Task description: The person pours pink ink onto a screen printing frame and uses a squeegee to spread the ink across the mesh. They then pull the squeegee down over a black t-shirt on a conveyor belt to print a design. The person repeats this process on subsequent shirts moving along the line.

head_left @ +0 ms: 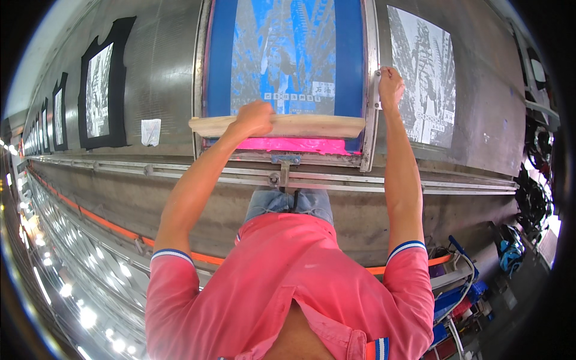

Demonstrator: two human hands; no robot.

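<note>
A screen-printing frame (pixel 371 132) with a blue stencil mesh (pixel 219 60) lies on the long metal table in front of me. The mesh carries a detailed picture. Across the near part of the mesh lies a squeegee with a pale wooden handle (pixel 318 127), and my left hand (pixel 255 118) is closed around it left of its middle. Bright pink ink (pixel 294 144) is pooled on the near side of the squeegee; the blade's edge is hidden. My right hand (pixel 391 88) is closed at the frame's right edge, by a small metal bracket.
Right of the frame, a black-and-white print (pixel 423 78) lies on the table (pixel 480 96). Black shirt pieces with similar prints (pixel 99 90) run off in a row to the left. A small pale patch (pixel 150 132) lies nearer. Metal rails (pixel 234 175) follow the table's near edge.
</note>
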